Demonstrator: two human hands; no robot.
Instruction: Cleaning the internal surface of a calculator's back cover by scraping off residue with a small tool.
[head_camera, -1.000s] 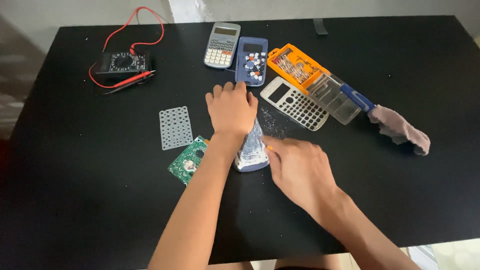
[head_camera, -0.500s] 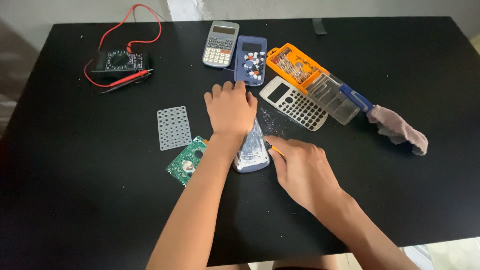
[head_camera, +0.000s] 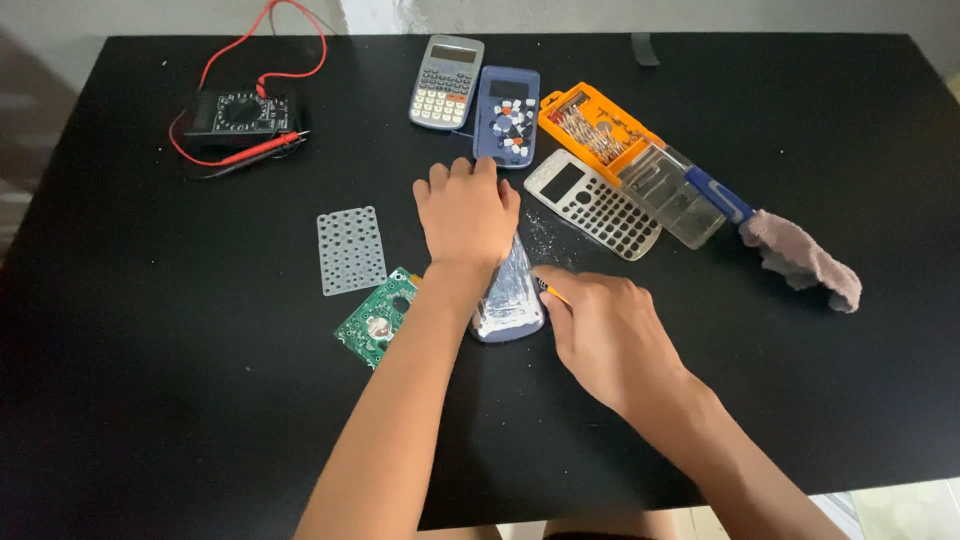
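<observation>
Head view: the left hand (head_camera: 467, 212) lies flat, fingers together, pressing down on the top of a calculator shell (head_camera: 510, 300) on the black table (head_camera: 150, 400). The right hand (head_camera: 605, 335) is closed around a small tool (head_camera: 552, 293) whose tip touches the shell's right edge. A green circuit board (head_camera: 375, 325) lies just left of the shell, with a key mat (head_camera: 350, 250) beyond it.

On the tabletop (head_camera: 150, 400), the keypad sheet (head_camera: 351, 250) lies left of the shell (head_camera: 508, 300), circuit board (head_camera: 378, 328) just before it, multimeter (head_camera: 240, 112) far behind.
</observation>
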